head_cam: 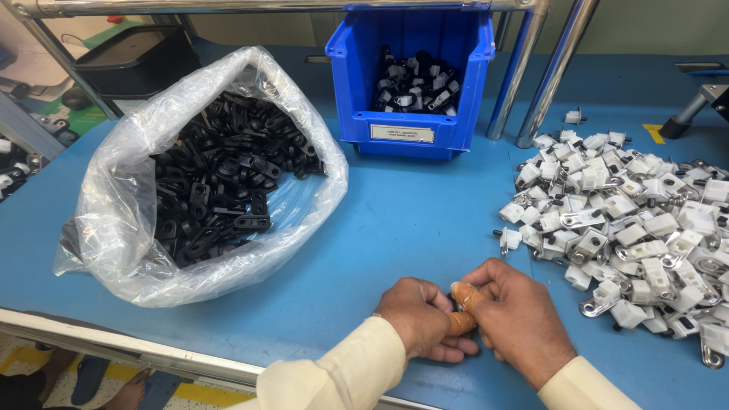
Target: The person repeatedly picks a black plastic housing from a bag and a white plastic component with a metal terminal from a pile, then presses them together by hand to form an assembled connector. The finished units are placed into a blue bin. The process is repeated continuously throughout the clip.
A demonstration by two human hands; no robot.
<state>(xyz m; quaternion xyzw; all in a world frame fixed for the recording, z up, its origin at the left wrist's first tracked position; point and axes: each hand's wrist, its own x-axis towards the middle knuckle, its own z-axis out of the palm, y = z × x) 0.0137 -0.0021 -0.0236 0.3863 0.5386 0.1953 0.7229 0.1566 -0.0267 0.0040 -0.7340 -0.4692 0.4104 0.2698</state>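
My left hand (420, 317) and my right hand (516, 317) are pressed together low over the blue table (402, 220), near its front edge. Both close around a small part that is almost fully hidden between the fingers. An orange finger cot covers my right thumb (465, 298). Cream sleeves cover both wrists. To the right lies a heap of white plastic pieces with metal clips (630, 228). On the left stands a clear plastic bag (129, 197) full of black plastic parts (216, 178).
A blue bin (410, 121) with black-and-white assembled parts stands at the back centre. Two slanted metal poles (535, 76) rise beside it. A black tray (137, 57) sits at the back left. Feet in sandals (91, 380) show under the table's front edge.
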